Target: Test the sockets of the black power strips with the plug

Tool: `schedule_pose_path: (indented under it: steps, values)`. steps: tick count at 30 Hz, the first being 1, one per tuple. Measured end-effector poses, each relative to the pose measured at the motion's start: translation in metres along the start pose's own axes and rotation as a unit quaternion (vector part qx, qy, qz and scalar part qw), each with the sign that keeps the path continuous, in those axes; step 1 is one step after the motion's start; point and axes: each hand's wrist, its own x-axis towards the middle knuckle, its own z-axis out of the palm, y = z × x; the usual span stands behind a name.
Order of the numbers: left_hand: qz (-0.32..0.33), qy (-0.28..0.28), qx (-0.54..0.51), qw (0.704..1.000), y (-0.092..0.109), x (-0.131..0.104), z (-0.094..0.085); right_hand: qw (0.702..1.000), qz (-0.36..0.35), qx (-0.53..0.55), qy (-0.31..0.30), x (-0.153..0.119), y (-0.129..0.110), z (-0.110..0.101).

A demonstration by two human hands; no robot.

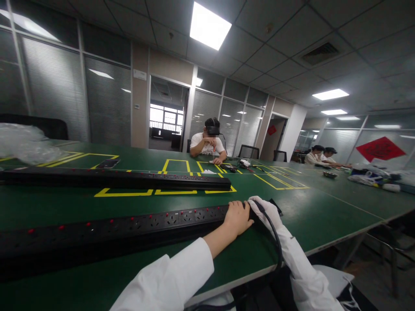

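Hands on power strip, perhaps cable

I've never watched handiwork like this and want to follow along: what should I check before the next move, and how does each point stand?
1. Left hand on the near socket strip: ok, it is closed over the strip close to one end.
2. Right hand at that same end: ok, it is there, with the black cable against it.
3. Both hands gloved: not ok, only the right wears a white glove.
4. Where the cable meets the strip, if it does: cannot tell, the hands hide it.
5. Cable wholly on the table: not ok, it runs down past the near edge.
6. Far strip separate: ok, green tabletop shows between the two.
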Motion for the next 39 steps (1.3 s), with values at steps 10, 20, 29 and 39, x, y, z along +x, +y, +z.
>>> schedule_pose_path:
  steps: [10,20,29,39]
  values:
    - [-0.002,-0.018,0.002,1.000,0.000,0.001,-0.001,1.000,-0.017,0.005,-0.025,0.002,-0.001,-0.004]
    - [0.002,-0.026,-0.004,1.000,0.000,0.001,-0.005,1.000,-0.004,0.010,-0.013,0.001,0.003,0.000]
    - [0.000,-0.023,-0.005,1.000,0.000,0.000,-0.003,1.000,0.005,0.004,-0.003,0.000,0.002,0.005]
    - [-0.002,-0.027,-0.006,1.000,0.000,0.001,-0.004,1.000,0.006,0.009,0.013,-0.001,0.001,0.004]
